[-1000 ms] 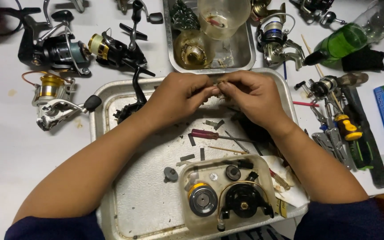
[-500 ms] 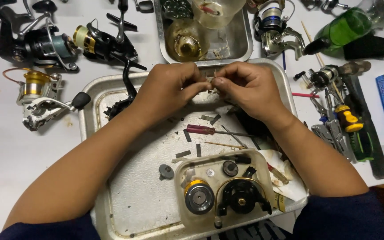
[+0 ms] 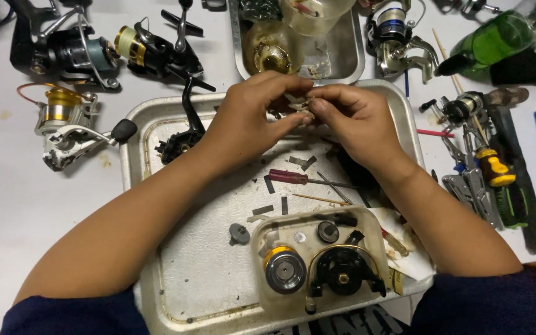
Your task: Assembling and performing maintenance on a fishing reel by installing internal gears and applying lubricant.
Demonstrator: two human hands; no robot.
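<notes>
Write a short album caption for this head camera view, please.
Left hand and right hand pinch a small pale part above a dented metal tray, fishing reels around.

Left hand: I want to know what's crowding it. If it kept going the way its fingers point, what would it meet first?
The left hand would meet the right hand first; their fingertips already close on a small part.
</notes>
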